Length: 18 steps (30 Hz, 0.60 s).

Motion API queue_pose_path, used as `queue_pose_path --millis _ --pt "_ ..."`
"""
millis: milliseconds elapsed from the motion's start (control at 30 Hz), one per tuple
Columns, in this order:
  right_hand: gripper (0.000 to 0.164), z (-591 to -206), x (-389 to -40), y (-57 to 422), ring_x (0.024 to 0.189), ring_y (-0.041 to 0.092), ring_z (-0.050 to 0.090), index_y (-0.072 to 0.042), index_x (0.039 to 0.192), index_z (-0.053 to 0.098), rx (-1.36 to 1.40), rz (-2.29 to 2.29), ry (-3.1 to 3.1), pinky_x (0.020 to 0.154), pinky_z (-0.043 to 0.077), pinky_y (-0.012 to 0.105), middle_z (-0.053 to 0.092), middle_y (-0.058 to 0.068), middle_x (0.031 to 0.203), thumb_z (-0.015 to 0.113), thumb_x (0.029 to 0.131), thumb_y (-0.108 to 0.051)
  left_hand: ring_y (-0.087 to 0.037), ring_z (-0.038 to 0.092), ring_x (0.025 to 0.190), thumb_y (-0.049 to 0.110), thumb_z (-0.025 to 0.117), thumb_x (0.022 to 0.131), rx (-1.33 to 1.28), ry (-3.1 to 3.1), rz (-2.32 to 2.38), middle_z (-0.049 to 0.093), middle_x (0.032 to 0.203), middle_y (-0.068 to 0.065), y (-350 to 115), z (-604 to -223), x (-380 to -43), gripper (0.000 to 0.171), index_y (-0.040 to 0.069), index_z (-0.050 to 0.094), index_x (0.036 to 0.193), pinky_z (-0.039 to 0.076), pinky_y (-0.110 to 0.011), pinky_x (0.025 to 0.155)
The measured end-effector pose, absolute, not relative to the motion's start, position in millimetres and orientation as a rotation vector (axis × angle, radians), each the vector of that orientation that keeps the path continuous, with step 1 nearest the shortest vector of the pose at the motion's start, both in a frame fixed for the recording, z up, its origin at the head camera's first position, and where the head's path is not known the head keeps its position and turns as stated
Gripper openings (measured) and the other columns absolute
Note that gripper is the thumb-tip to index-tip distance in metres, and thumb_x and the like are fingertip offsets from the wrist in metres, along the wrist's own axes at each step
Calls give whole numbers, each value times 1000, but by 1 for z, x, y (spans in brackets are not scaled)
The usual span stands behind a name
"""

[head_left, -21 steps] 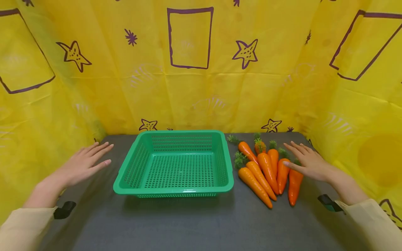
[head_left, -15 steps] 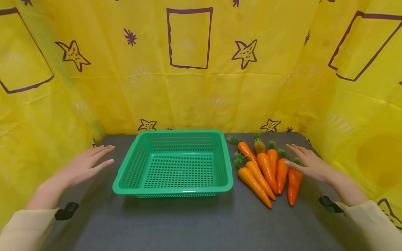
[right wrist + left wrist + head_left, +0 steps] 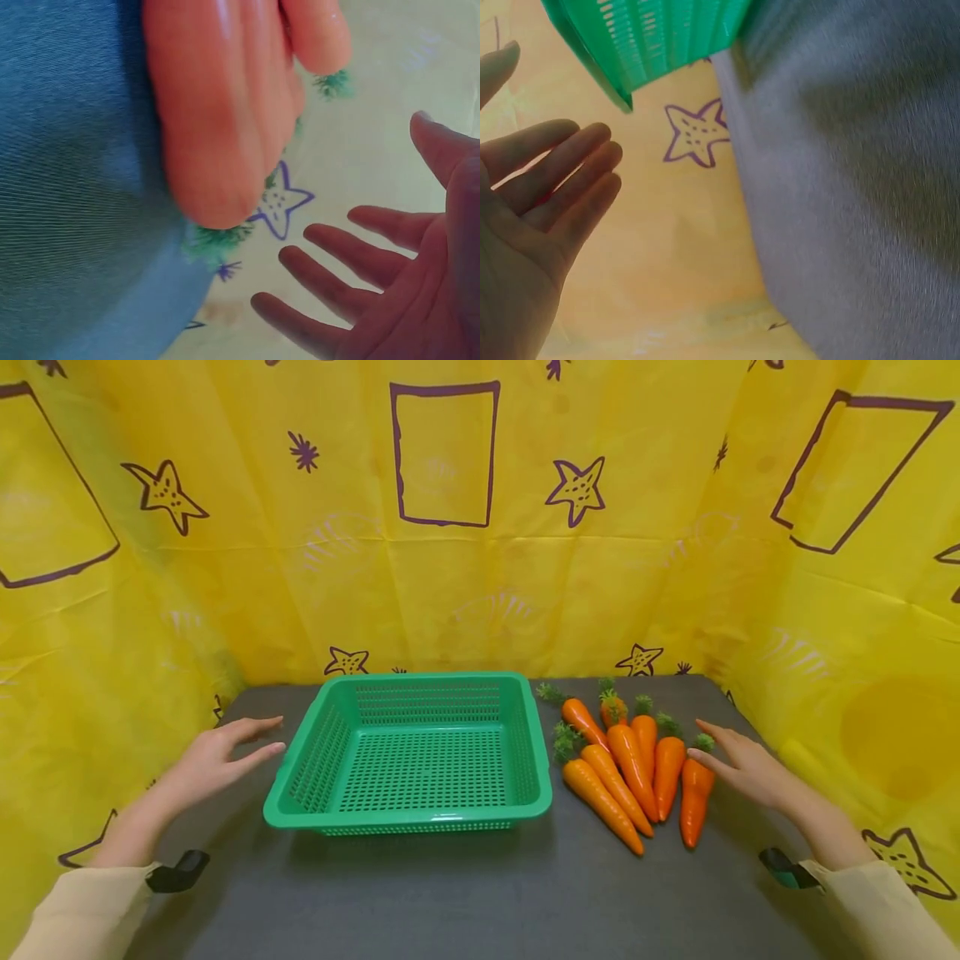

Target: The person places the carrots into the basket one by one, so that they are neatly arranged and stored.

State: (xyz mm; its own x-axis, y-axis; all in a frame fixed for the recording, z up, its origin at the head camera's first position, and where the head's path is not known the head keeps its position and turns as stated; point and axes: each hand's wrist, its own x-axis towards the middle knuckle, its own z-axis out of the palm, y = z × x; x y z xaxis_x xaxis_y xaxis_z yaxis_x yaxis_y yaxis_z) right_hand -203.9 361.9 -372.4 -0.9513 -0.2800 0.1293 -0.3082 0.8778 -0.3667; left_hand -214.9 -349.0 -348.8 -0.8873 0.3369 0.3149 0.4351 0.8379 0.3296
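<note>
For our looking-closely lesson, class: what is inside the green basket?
The green basket shows only its own slotted floor and walls inside; the carrots lie beside it. The inner face of its near wall is hidden behind the front rim.

- I have two hands point(image 3: 212, 766)
- I wear two sleeves point(image 3: 93, 902)
- I count eight carrots point(image 3: 632, 760) in all
- I see one basket point(image 3: 408, 818)
- I face one bench point(image 3: 420, 897)
</note>
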Motion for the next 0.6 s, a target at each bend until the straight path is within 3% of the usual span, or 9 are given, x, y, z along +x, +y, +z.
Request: queue_pose_path --millis 133,267,600 --pt "64 -382 -202 370 116 53 46 10 141 33 426 651 -2945 88 38 65 43 36 134 51 98 -34 -10 64 97 31 66 90 -564 -2755 -640 66 118 -7 -345 -349 -213 43 12 61 127 47 -16 79" --pt "63 -391 -199 377 112 52 50 12 139 35 391 705 -2901 85 44 63 46 35 131 54 97 -31 9 58 91 31 65 90 -566 -2783 -758 67 115 -6 -340 -349 -210 42 12 61 127 48 -15 78" --pt "66 -404 -195 386 105 47 58 15 136 36 294 770 -2937 80 50 54 52 34 125 55 96 -33 -4 63 91 36 66 89 -516 -2878 -836 68 111 -4 -335 -354 -208 50 13 56 133 51 -22 77"
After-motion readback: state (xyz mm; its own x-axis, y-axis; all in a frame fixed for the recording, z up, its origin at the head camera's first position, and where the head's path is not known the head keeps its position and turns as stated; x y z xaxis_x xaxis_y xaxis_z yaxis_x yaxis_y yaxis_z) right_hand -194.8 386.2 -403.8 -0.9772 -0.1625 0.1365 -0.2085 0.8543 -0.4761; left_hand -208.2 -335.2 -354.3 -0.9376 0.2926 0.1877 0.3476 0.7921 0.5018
